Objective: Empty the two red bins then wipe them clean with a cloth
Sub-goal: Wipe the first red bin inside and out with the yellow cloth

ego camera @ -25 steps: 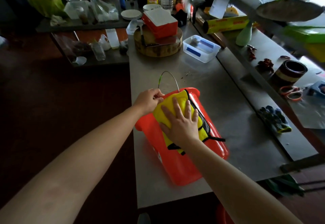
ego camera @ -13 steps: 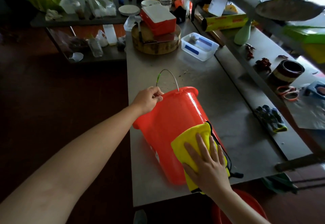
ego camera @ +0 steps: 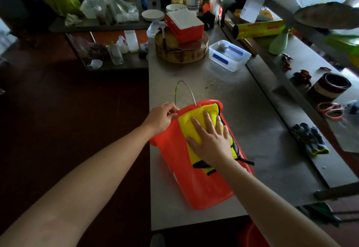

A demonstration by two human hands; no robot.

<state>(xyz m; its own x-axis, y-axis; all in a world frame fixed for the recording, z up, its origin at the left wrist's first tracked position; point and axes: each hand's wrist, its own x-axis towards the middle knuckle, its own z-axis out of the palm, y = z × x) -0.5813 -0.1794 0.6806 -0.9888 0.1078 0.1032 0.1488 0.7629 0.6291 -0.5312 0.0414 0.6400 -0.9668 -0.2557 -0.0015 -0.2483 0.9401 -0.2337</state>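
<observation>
A red bin (ego camera: pixel 196 180) lies on its side on the steel table (ego camera: pixel 252 130), its mouth turned away from me and its wire handle (ego camera: pixel 184 89) sticking up. My left hand (ego camera: pixel 162 117) grips the bin's rim at the left. A yellow cloth (ego camera: pixel 189 127) with black trim is spread over the upper side of the bin. My right hand (ego camera: pixel 210 140) presses flat on the cloth with straight fingers. Part of a second red bin (ego camera: pixel 252 236) shows on the floor below the table's near edge.
A wooden chopping block (ego camera: pixel 182 52) with a red and white box (ego camera: pixel 184 25) stands at the far end, next to a clear plastic container (ego camera: pixel 229 55). Blue gloves (ego camera: pixel 308 140), scissors (ego camera: pixel 330 110) and a dark can (ego camera: pixel 329 87) lie on the right counter. Bottles and plates crowd the back.
My right hand slid the cloth down toward the bin's base, then back up to near the rim. The left hand has kept its hold on the rim.
</observation>
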